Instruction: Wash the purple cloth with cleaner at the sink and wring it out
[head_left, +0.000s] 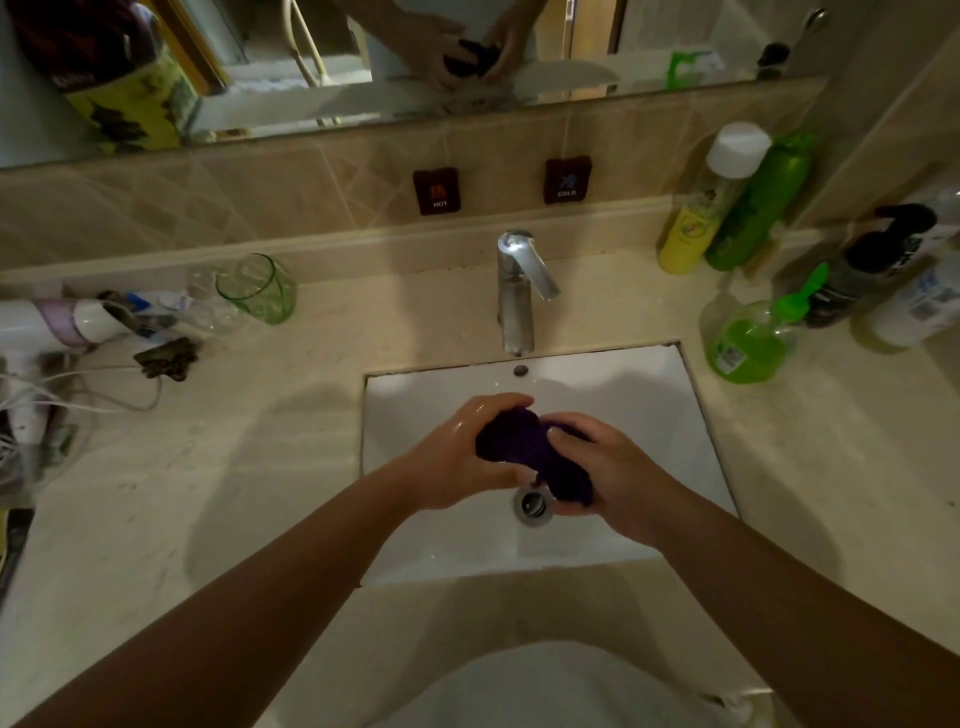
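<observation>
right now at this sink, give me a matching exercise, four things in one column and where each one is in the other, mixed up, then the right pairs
Things
1. cloth
2. glass
3. soap bottle
4. tap

Places
A. on the counter right of the basin
B. behind the basin, in the middle
C. gripped in both hands over the drain
D. on the counter left of the tap

Pairs: 1-C, 2-D, 3-A, 4-B

The left hand and right hand both hold the cloth above the drain.
</observation>
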